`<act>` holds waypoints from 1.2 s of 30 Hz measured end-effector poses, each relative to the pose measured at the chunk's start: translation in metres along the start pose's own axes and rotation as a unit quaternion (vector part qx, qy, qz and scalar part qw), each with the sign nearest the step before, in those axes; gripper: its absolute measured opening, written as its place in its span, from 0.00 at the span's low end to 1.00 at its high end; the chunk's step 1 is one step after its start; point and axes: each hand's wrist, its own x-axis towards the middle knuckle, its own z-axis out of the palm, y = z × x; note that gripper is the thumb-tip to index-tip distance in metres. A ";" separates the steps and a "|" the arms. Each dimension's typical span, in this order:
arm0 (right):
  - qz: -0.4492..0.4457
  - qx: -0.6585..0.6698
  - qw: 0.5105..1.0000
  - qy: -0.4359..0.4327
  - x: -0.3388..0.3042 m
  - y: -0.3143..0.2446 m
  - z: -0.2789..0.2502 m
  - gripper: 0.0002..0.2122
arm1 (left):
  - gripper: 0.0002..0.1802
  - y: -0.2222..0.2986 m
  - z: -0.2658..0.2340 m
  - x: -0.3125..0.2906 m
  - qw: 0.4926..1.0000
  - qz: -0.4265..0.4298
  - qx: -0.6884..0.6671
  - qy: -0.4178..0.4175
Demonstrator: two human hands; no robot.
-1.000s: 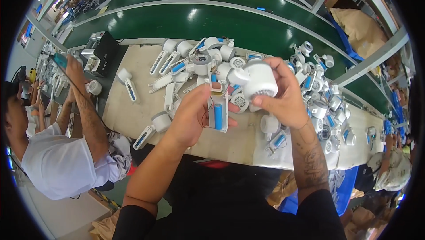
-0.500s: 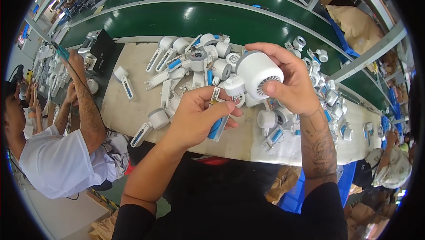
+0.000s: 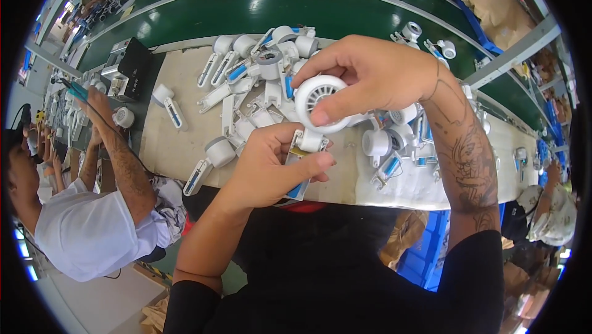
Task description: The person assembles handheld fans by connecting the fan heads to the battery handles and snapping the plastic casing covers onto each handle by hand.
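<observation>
Gripping a white fan head [image 3: 322, 101] by fingertips, the right hand [image 3: 376, 75] holds it over the white-and-blue handle [image 3: 302, 161] clasped in the left hand [image 3: 271, 167]. Joining looks unfinished; many fans [image 3: 246, 81] wait on the bench [image 3: 166, 143].

My left hand [image 3: 271, 164] sits low in front of my chest, fingers curled inward and thumb laid flat across the top, pinching shut. Its forearm rises from the lower left, sleeve ending near the elbow. My right hand [image 3: 364, 78] hovers just above it, palm down, wrist bent, thumb and fingertips closed in a grip. The tattooed right forearm runs steeply down to my side.
</observation>
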 end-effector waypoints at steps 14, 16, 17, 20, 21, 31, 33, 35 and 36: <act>-0.003 -0.276 0.908 0.316 0.081 0.099 0.175 0.13 | 0.17 -0.028 -0.123 -0.084 0.920 0.057 0.061 0.383; 0.053 -0.314 0.884 0.343 0.090 0.099 0.179 0.14 | 0.18 -0.035 -0.119 -0.087 0.922 0.051 0.026 0.384; 0.073 -0.337 0.875 0.339 0.095 0.112 0.179 0.14 | 0.18 -0.040 -0.119 -0.087 0.928 0.050 0.000 0.370; 0.014 -0.365 0.860 0.357 0.088 0.126 0.165 0.10 | 0.23 -0.051 -0.113 -0.080 0.940 0.040 -0.049 0.335; 0.013 -0.337 0.860 0.383 0.081 0.120 0.160 0.09 | 0.23 -0.051 -0.110 -0.078 0.938 0.042 -0.050 0.339; -0.127 -0.183 0.922 0.316 -0.003 0.052 0.110 0.08 | 0.24 -0.059 -0.074 -0.024 0.962 0.077 -0.048 0.258; -0.151 -0.097 0.927 0.330 -0.002 0.053 0.115 0.07 | 0.26 -0.057 -0.064 -0.016 0.969 0.070 -0.064 0.228; -0.124 0.056 0.951 0.276 -0.009 0.061 0.116 0.12 | 0.28 -0.054 -0.054 -0.011 0.974 0.061 -0.079 0.204; -0.124 0.058 0.951 0.278 -0.009 0.061 0.117 0.12 | 0.30 -0.052 -0.049 -0.010 0.975 0.061 -0.083 0.198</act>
